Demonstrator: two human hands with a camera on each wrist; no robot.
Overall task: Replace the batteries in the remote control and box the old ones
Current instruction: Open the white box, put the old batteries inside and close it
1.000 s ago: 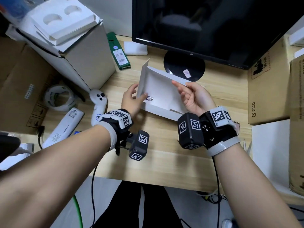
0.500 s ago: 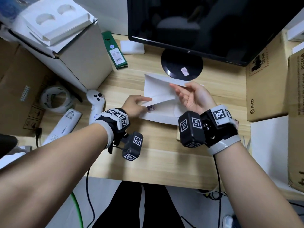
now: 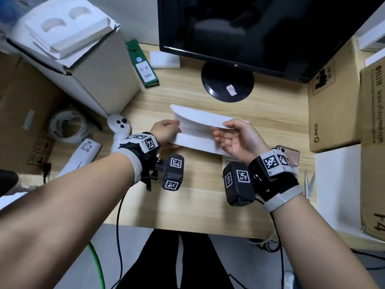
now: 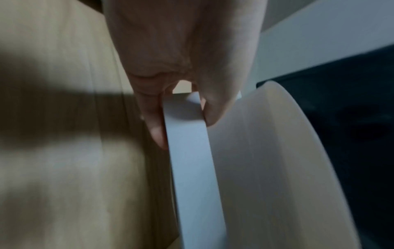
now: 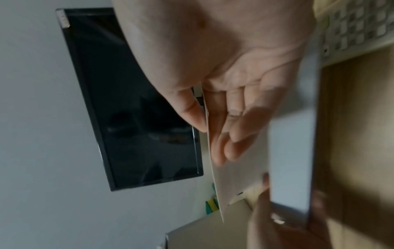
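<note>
Both your hands pinch the white box [image 3: 195, 140] mid-desk: left hand [image 3: 165, 133] its end, right hand [image 3: 237, 138] its lid [image 3: 200, 118]; the inside is hidden.

A light wooden worktop [image 3: 270, 126] stands against a pale wall [image 3: 145, 17], a dark monitor [image 3: 260, 28] at its far edge. Cardboard boxes [image 3: 333, 105] crowd both side edges; grey floor [image 3: 133, 257] shows below the near edge.

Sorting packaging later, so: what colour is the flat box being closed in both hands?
Plain white box, no print visible; the head view shows it best.
</note>
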